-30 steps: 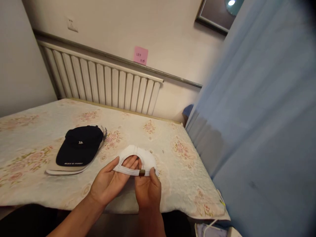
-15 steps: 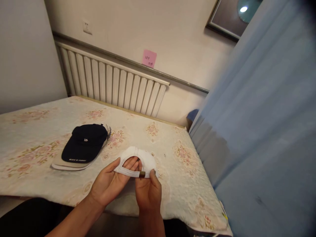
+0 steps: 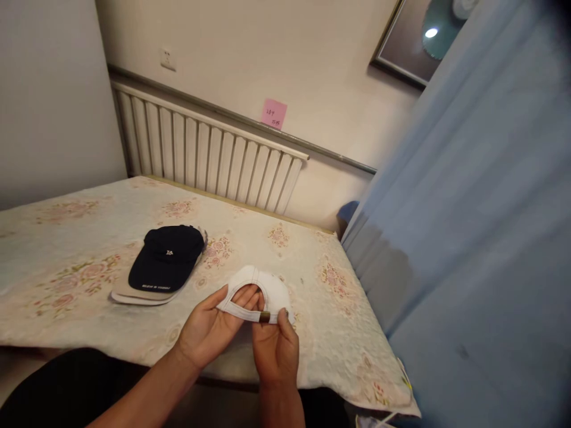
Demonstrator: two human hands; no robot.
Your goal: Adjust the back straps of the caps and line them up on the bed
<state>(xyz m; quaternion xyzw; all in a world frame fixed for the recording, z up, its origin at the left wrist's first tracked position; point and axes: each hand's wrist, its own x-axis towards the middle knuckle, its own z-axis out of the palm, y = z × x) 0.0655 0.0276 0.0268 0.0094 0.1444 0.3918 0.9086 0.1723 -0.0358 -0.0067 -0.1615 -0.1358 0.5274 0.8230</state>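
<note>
A white cap [image 3: 267, 288] is held over the near edge of the bed, its back toward me. My left hand [image 3: 214, 327] grips the cap's rear strap from the left, with fingers tucked into the opening. My right hand [image 3: 274, 348] pinches the strap at its small brass buckle [image 3: 264, 317]. A black cap [image 3: 168, 263] lies on the bed to the left, stacked on top of a beige cap [image 3: 134, 295] whose brim shows beneath it.
The bed carries a floral quilted cover [image 3: 89, 279]. A slatted white headboard [image 3: 205, 157] stands against the wall, with a pink sticky note [image 3: 273, 114] above it. A blue curtain [image 3: 468, 238] hangs close on the right. A framed picture [image 3: 414, 41] is on the wall.
My hands stay on the white cap's strap with little change. The view has shifted, so everything on the bed sits a bit further right in the frame.
</note>
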